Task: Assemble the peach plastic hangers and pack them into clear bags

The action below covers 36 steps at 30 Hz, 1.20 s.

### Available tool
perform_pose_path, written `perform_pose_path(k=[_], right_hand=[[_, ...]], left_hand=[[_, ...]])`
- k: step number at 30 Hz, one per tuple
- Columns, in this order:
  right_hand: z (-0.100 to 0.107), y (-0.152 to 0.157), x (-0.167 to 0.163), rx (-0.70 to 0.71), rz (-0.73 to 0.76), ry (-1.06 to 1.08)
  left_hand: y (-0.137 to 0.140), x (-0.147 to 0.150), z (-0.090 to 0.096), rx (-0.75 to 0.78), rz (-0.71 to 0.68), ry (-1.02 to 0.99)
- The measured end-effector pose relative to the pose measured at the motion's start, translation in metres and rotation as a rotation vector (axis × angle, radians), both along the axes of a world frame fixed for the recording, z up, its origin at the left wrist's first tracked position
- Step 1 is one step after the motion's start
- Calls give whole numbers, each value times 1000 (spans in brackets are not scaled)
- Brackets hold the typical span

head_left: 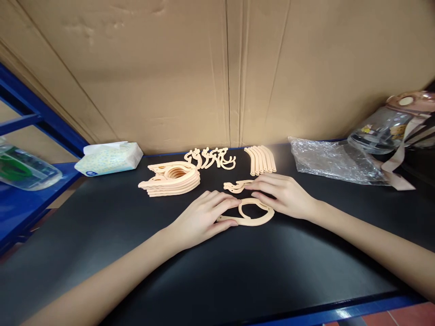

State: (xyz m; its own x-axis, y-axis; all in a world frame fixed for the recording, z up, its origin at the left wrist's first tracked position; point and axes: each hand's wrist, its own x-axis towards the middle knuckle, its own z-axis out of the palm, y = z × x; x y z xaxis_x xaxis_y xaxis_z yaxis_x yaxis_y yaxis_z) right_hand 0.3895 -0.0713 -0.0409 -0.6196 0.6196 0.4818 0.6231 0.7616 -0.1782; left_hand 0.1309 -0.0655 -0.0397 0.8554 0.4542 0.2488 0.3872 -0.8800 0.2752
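Two bare hands are working over one black table (190,280), and I am counting two beige plastic parts between them. The left hand (204,217) is clamping the left end of one loop piece (258,222), its thumb at the near edge and its forefinger at the far one; this piece is lying flat in front of the person. The right hand (283,192) is touching the right end of one hook piece (234,187) just beyond, but whether its fingers are pinching I cannot tell. Behind, one stack of similar loops (175,188) is showing at least four layers, a row of hooks (212,158) is overlapping too much for exact counting, and six curved strips (261,160) are lying side by side. One tissue pack (108,158) is resting at the left; one clear plastic bag (333,160) and one brown-lidded bottle (380,131) are occupying the right.
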Motion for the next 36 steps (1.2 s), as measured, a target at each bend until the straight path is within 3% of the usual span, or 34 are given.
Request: perform_pose_path(k=[4, 20, 30, 36], right_hand=[[-2, -3, -2, 31, 47, -61], [5, -10, -4, -232, 63, -134], [4, -9, 0, -192, 73, -47], [2, -11, -2, -111, 78, 44]], left_hand=[[0, 0, -1, 0, -28, -31], [-2, 3, 2, 88, -8, -69], [-7, 2, 7, 68, -92, -56], [-4, 3, 1, 121, 80, -118]])
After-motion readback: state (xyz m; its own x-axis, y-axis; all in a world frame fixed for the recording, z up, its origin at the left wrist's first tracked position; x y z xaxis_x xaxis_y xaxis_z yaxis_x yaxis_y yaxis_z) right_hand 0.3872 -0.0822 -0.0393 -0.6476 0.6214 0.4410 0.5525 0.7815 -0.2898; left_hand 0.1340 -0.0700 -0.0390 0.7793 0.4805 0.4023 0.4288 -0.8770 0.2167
